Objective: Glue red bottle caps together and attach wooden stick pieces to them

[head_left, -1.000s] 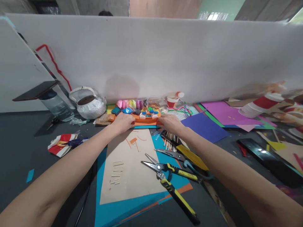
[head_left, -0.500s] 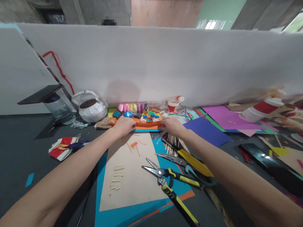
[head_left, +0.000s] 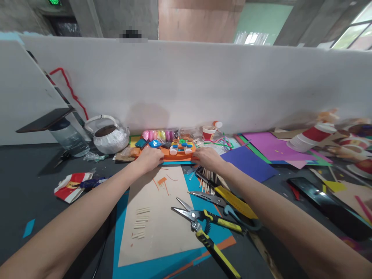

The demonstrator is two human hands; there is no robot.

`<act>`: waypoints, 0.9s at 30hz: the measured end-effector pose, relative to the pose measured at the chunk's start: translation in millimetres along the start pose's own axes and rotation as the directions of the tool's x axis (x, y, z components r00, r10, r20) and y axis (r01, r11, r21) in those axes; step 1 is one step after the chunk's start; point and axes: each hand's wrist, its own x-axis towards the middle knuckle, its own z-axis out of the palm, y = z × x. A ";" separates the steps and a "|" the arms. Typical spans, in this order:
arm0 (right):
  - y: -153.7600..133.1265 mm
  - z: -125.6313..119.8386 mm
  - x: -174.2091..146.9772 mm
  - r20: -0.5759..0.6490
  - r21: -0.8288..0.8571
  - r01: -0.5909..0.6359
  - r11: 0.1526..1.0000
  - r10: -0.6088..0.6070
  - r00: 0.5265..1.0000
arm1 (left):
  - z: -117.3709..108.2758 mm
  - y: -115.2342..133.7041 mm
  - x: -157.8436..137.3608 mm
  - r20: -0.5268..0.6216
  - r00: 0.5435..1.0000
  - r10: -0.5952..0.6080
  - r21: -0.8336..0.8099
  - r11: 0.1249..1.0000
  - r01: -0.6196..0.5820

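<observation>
My left hand (head_left: 151,155) is closed on the left end of an orange card piece (head_left: 177,158) at the far side of the work area. At its right end, my right hand (head_left: 207,155) has its fingers curled on the same piece. Small white, blue, yellow and orange shapes (head_left: 181,147) sit on or just behind it; which, I cannot tell. A blue edge shows beneath. Nearer me lies a beige sheet (head_left: 162,248) with short cut sticks (head_left: 141,217) and orange scraps (head_left: 162,181). Yellow-and-black shears (head_left: 193,217) rest partly on it, blades apart.
Packets of coloured clay (head_left: 159,135), a white basket-like pot (head_left: 110,139) and a paper cup (head_left: 208,133) stand along the white partition (head_left: 186,85). To the right are a yellow cutter (head_left: 235,201), blue paper (head_left: 250,162) and a phone (head_left: 328,205). A bottle (head_left: 69,137) stands left.
The view has tilted up and shifted a little, so the scene sits lower and further left. Both hands stay on the orange card piece.
</observation>
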 end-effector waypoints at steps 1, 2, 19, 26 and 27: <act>-0.1 -0.6 -0.2 -0.001 -0.002 0.008 1.000 -0.008 1.000 | -0.5 0.5 -0.3 0.003 1.000 0.001 0.003 1.000 -0.001; -0.1 -1.1 -0.4 -0.002 -0.004 0.016 1.000 -0.016 1.000 | -1.2 1.2 -0.8 0.006 1.000 0.005 0.005 1.000 -0.005; -5.4 1.2 -4.7 -0.018 -0.006 -0.017 1.000 0.017 1.000 | -10.6 14.0 0.7 0.021 0.996 -0.083 0.002 0.997 0.083; 0.1 0.2 -3.7 -0.036 0.028 -0.047 0.998 0.048 0.998 | -8.7 14.1 -0.6 -0.012 0.994 -0.112 -0.057 0.992 0.111; 0.8 -0.7 -3.9 -0.037 0.030 -0.052 0.998 0.053 0.998 | -8.5 14.1 -0.8 -0.021 0.993 -0.116 -0.068 0.991 0.115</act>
